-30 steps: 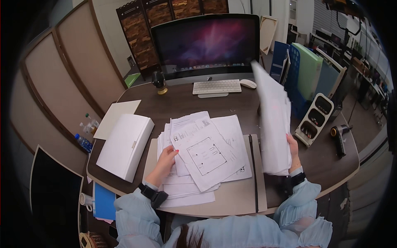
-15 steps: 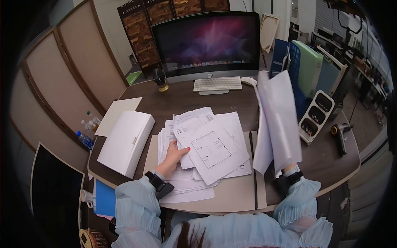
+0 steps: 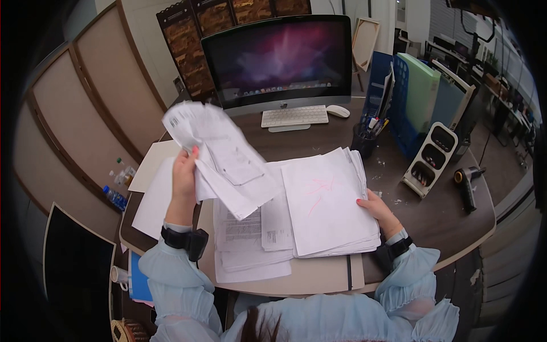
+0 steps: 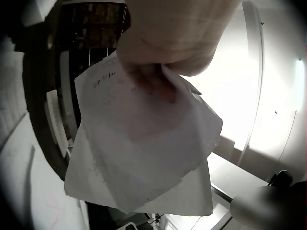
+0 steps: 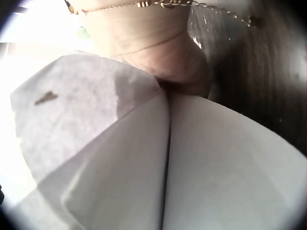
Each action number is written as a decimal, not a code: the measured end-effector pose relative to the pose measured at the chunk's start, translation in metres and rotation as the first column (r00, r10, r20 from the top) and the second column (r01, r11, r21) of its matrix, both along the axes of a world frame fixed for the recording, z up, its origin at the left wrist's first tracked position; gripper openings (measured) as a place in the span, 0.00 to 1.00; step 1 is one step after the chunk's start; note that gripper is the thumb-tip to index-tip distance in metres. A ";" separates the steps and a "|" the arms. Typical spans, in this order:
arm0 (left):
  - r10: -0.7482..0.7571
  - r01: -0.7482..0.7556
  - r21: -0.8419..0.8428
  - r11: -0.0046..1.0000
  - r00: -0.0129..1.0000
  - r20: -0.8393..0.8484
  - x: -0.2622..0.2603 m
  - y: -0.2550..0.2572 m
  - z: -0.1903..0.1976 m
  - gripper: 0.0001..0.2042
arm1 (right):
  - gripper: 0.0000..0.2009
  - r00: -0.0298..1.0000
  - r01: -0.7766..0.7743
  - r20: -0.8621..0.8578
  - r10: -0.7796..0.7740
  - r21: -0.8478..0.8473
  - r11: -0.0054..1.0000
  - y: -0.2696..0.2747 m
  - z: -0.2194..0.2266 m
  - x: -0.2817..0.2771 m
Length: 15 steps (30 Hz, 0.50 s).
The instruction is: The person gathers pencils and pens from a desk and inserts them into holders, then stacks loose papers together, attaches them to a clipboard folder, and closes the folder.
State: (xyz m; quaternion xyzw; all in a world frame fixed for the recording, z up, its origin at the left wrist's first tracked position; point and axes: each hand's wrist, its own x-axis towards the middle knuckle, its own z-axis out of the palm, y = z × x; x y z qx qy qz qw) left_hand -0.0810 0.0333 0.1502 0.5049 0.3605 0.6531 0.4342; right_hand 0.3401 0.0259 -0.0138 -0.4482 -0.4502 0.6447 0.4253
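The lifted sheets (image 3: 219,154) are motion-blurred, their print unreadable. The right stack (image 3: 327,202) covers the papers beneath. The right wrist view shows only blurred paper (image 5: 144,167), fingers hidden.
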 end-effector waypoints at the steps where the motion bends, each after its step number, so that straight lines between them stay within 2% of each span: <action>1: -0.061 0.060 0.067 0.996 0.998 0.013 0.004 -0.004 0.017 0.15 | 0.22 1.000 -0.021 -0.015 0.021 -0.015 1.000 -0.001 0.000 -0.001; 3: -0.204 0.174 0.160 0.972 0.958 0.199 0.035 -0.026 0.046 0.14 | 0.21 0.999 -0.025 -0.024 0.024 -0.035 0.999 -0.004 0.006 -0.004; 4: -0.203 0.172 0.161 0.972 0.959 0.200 0.044 -0.027 0.046 0.14 | 0.21 0.999 -0.026 -0.030 0.024 -0.051 0.998 -0.005 0.008 -0.005; 5: -0.269 0.232 0.192 0.954 0.942 0.199 0.052 -0.029 0.045 0.14 | 0.21 0.999 -0.026 -0.029 0.024 -0.050 0.998 -0.005 0.004 -0.002; 6: -0.336 0.291 0.225 0.930 0.921 0.196 0.061 -0.030 0.043 0.14 | 0.20 0.998 -0.026 0.048 0.029 -0.057 0.998 -0.005 -0.003 0.006; 7: -0.262 0.240 0.153 0.959 0.955 0.140 0.070 -0.029 0.034 0.13 | 0.20 0.992 -0.024 0.124 0.032 -0.066 0.998 -0.005 -0.006 0.010; 8: -0.300 0.289 0.115 0.950 0.950 0.089 0.086 -0.027 0.027 0.12 | 0.20 0.991 -0.019 0.128 0.028 -0.067 0.998 -0.002 -0.009 0.009; 10: -0.377 0.384 -0.069 0.921 0.921 0.096 0.105 -0.016 -0.015 0.12 | 0.18 0.999 -0.034 0.013 0.034 0.038 0.999 0.003 -0.008 0.000; 11: -0.368 0.368 -0.206 0.907 0.929 0.042 0.114 -0.016 -0.037 0.13 | 0.18 0.999 -0.033 0.014 0.032 0.039 0.999 0.004 -0.011 0.001; 12: -0.361 0.342 -0.278 0.897 0.932 -0.018 0.121 -0.015 -0.063 0.13 | 0.17 0.997 -0.039 -0.065 0.039 -0.006 0.999 0.006 -0.014 0.003; 14: -0.336 0.167 -0.405 0.899 0.855 -0.394 0.123 -0.014 -0.111 0.12 | 0.17 0.973 -0.042 -0.228 0.030 -0.048 0.998 0.007 -0.019 0.004; 15: -0.334 0.164 -0.405 0.900 0.855 -0.396 0.118 -0.011 -0.137 0.12 | 0.17 0.973 -0.044 -0.231 0.032 -0.047 0.998 0.004 -0.012 0.000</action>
